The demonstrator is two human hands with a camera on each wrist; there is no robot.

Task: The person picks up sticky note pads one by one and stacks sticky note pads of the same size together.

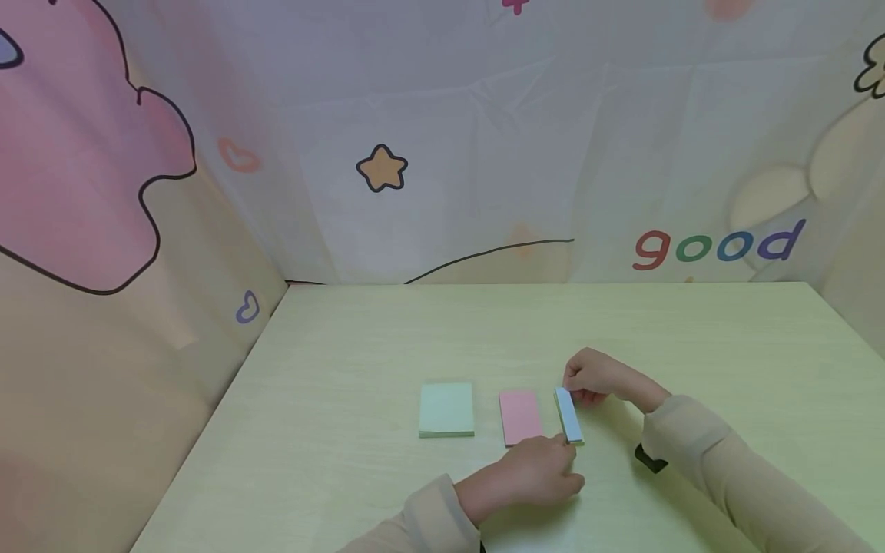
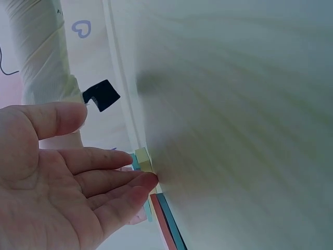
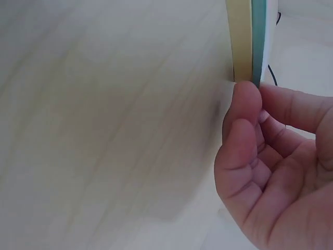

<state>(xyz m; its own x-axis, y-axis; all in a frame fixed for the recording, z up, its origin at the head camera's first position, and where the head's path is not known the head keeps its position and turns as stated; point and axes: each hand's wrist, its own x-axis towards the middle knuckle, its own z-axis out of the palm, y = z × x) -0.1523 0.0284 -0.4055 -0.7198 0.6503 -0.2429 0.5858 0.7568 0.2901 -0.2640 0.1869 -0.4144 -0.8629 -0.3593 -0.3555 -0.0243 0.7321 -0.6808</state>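
A narrow sticky note pad point(image 1: 568, 416), blue on top with a yellow-green layer beneath, lies slightly slanted on the table. At its far end my right hand point(image 1: 596, 375) pinches it with curled fingers. The right wrist view shows thumb and fingertips against the end of the stacked yellow and teal layers point(image 3: 241, 41). My left hand point(image 1: 535, 470) has its fingers fairly straight, fingertips at the pad's near end, thumb apart. Left of the narrow pad is a pink sticky note pad point(image 1: 520, 416), its near edge partly behind the left hand. Farther left sits a square pale green sticky note pad point(image 1: 446, 410).
The pale table point(image 1: 332, 361) meets a printed cloth backdrop point(image 1: 442, 153) at its far edge and left side. A black wrist strap piece point(image 1: 651, 459) hangs under the right sleeve point(image 1: 726, 461).
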